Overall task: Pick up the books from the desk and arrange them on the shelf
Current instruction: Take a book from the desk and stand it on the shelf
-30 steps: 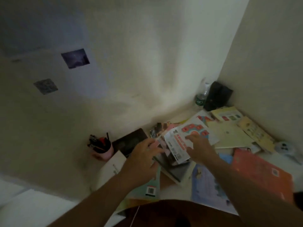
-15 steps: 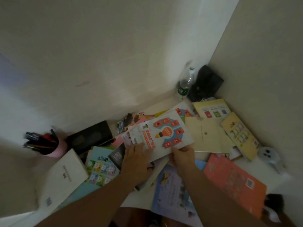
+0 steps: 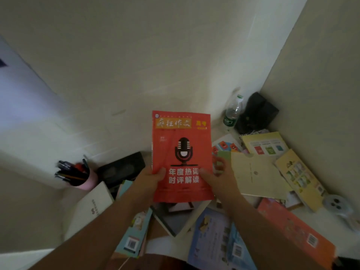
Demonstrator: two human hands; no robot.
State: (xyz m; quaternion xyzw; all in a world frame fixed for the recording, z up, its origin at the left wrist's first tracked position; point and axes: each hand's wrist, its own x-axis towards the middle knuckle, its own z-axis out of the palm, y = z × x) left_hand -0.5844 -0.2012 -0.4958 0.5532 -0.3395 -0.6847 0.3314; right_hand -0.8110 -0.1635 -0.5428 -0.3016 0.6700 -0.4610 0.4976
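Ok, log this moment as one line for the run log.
step: lift book | held: red book raised upright | left hand: grip on lower left edge | right hand: grip on lower right edge | desk: books scattered

Book-strewn desk, pen cup

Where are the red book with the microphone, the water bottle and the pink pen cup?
red microphone book (image 3: 182,145), head view, on the microphone drawing.
water bottle (image 3: 232,114), head view, on its clear body.
pink pen cup (image 3: 88,182), head view, on its pink side.
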